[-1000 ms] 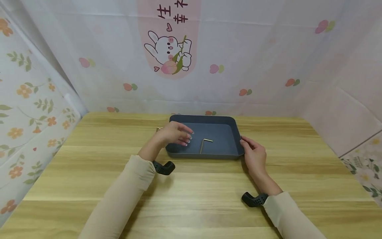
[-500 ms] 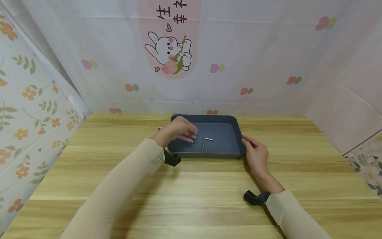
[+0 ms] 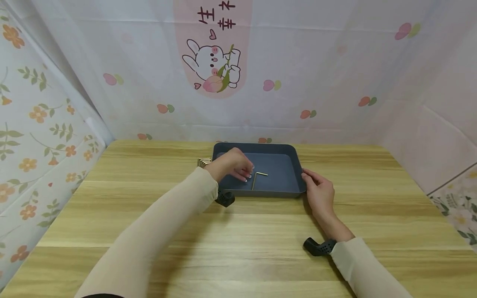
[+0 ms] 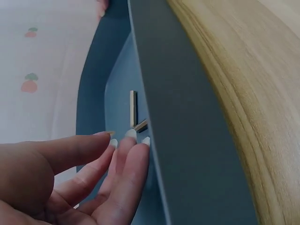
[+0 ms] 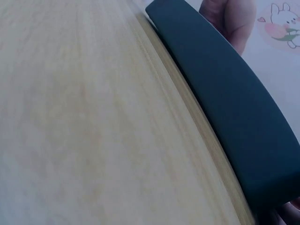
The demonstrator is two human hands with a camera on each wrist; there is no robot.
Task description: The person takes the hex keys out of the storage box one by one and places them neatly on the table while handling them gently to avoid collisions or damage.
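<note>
A dark blue-grey rectangular tray (image 3: 277, 193) lies toward the back of the table. One brass L-shaped hex key (image 3: 255, 180) rests inside it, near the front wall. My left hand (image 3: 237, 164) reaches over the tray's left side, thumb apart from the loosely bent fingers. In the left wrist view, its fingertips (image 4: 131, 134) are right at the bend of the hex key, with nothing between thumb and fingers. At the tray's right end, my right hand (image 3: 319, 192) holds the edge between thumb and fingers; the right wrist view shows mostly the tray's outer wall (image 5: 225, 98).
Several more brass hex keys (image 3: 203, 162) lie side by side left of the tray, partly hidden by my left wrist. A printed cloth (image 3: 283, 54) hangs behind the wooden table (image 3: 246, 244), and a floral cloth (image 3: 41, 136) at its left.
My left hand has moved right, farther over the tray and closer to the hex key, uncovering more of the keys at the left. The right hand has stayed at the tray's edge.
</note>
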